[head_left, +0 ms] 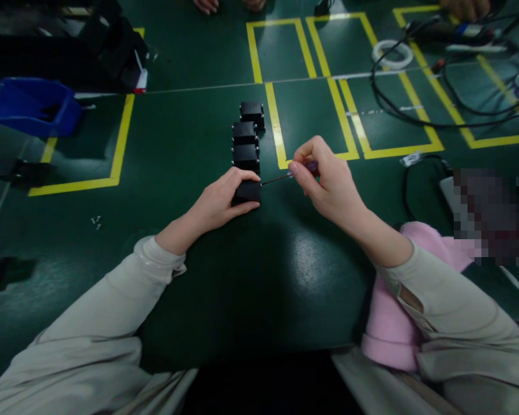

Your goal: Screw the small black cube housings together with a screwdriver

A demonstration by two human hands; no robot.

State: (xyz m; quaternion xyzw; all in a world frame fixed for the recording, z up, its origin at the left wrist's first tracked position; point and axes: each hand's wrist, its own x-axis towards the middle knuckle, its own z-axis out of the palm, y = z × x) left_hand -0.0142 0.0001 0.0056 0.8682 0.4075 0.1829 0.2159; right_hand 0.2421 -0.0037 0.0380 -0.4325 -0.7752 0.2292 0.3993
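Observation:
My left hand (218,202) grips a small black box (247,193) on the green table, thumb on the near side and fingers on the far side. In my right hand (322,178) is a screwdriver (277,180) with a dark purple handle and a thin shaft. Its tip meets the right end of the box, at a small screw. Beyond my left hand, several similar black boxes (245,155) stand in a row leading away from me, with shiny screws at their ends.
Loose screws (96,222) lie at left, below a blue bin (32,106). Yellow tape (277,127) marks rectangles on the table. Black cables (398,115) and a white tape roll (392,55) are at right, pink cloth (393,323) by my right arm. Other people's hands (207,6) show at the far edge.

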